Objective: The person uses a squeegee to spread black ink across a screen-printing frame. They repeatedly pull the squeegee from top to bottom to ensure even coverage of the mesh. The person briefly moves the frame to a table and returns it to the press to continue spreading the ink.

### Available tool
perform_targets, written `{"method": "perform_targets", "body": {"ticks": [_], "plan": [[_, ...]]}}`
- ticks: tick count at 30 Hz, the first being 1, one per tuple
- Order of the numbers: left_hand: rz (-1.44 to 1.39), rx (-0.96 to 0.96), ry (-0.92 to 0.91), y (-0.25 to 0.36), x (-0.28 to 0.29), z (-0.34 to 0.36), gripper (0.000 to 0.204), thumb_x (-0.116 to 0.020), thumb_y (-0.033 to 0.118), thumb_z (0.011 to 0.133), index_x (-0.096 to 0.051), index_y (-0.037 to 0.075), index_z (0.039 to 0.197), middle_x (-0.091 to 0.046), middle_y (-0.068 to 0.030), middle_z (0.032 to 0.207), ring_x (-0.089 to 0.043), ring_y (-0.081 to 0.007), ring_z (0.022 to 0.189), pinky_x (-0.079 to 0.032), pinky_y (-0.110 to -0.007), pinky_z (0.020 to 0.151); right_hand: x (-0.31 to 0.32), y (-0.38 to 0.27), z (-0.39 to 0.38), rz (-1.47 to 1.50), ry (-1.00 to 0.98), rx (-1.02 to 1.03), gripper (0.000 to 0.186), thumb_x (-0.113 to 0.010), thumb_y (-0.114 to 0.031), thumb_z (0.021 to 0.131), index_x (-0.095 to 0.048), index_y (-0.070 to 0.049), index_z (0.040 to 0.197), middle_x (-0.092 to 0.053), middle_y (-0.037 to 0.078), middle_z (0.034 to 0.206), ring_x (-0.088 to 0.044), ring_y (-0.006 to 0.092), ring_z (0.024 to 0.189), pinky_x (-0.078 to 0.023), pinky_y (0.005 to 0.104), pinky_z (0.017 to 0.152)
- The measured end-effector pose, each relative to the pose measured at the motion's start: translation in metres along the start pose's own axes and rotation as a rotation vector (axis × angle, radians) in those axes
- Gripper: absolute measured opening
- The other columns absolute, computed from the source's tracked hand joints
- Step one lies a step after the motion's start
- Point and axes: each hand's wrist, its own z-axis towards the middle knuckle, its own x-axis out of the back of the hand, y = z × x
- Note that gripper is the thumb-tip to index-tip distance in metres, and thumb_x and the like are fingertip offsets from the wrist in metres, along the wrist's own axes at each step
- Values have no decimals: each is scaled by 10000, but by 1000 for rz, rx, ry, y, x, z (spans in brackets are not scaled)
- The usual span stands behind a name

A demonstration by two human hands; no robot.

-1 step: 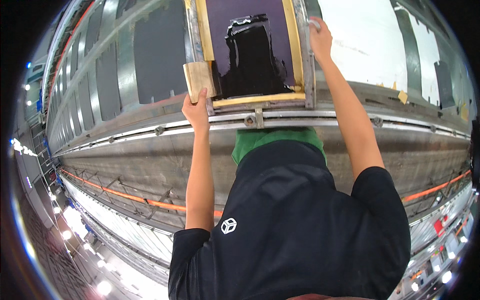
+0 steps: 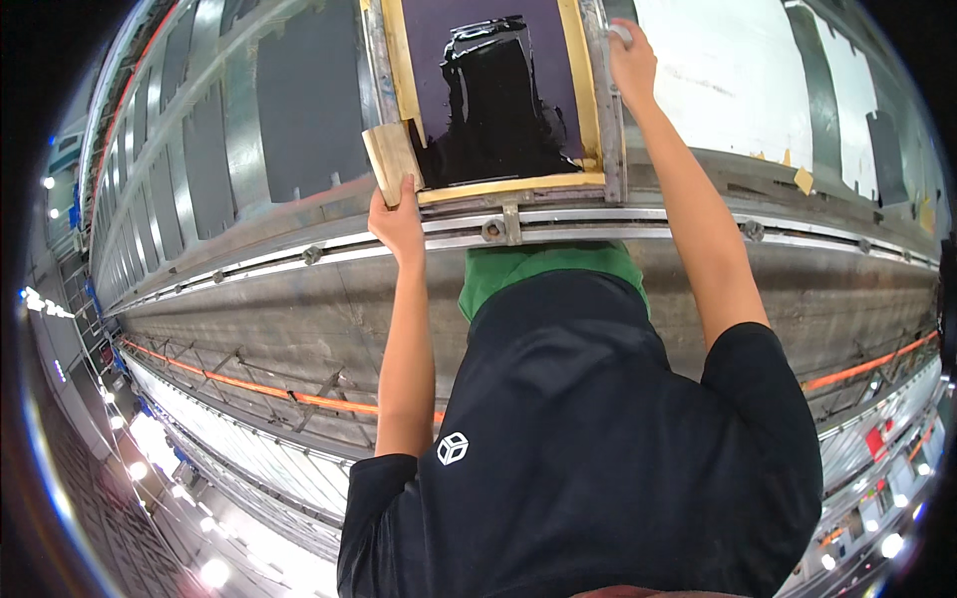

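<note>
A screen-printing frame (image 2: 615,149) lies on the long table in front of me, its purple mesh (image 2: 553,50) edged with yellow tape. Glossy black ink (image 2: 493,110) covers the middle and near end of the mesh. My left hand (image 2: 398,224) is closed on the near end of a wooden-handled squeegee (image 2: 391,159), which is tilted over the frame's near left corner. Its blade is mostly hidden. My right hand (image 2: 634,75) is closed at the frame's right side, around a small pale grey piece (image 2: 620,34) that looks like a handle, mostly covered by the fingers.
A metal rail (image 2: 568,223) with bolts runs along the table's near edge. Dark grey panels (image 2: 311,110) lie left of the frame, and a white panel (image 2: 718,80) lies to its right. A yellowish scrap (image 2: 802,180) sits near that panel's corner.
The whole view has shifted slightly, with the frame a little farther up and left in the picture. Both hands keep their holds.
</note>
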Motion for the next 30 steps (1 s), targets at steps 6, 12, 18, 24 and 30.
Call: {"method": "perform_targets", "body": {"ticks": [6,12,18,24,30], "plan": [[221,-41,-203,2,-33,-23,347,-830,251,828,-716,-30,996,-691,-185,790,-646,-250,694,-512,-359,709,-8,29,10,-95,-35,-54,320,-652,-316,941,-681,-184,1230,-731,149,863,-693,267,777,-522,391,755],[428,-112,-1105,42,-69,80,448,-850,246,742,-745,5,1105,-734,-163,877,-707,-267,818,-534,-392,794,-1,35,15,-123,-154,-4,400,-674,-348,934,-653,-205,1306,-720,154,969,-675,303,857,-515,416,818],[402,68,-1593,44,-117,142,434,-855,229,756,-734,-23,1087,-743,-93,928,-656,-162,791,-545,-316,714,9,-5,-2,-635,76,525,501,-711,-416,916,-642,-201,1363,-630,107,1197,-582,335,1092,-454,463,935],[396,-278,-1196,83,-130,202,425,-848,235,760,-753,37,1123,-743,-88,897,-672,-179,776,-536,-338,735,-19,-107,20,-190,-706,434,493,-805,-340,840,-691,-83,1245,-696,187,1179,-643,318,1146,-503,426,967],[359,-596,-721,75,-150,186,320,-793,179,812,-770,143,1129,-752,-99,971,-696,-262,849,-541,-363,803,-58,-113,51,-474,-840,580,327,-756,-188,831,-715,-15,1105,-693,167,1066,-644,368,1035,-518,430,928]]}}
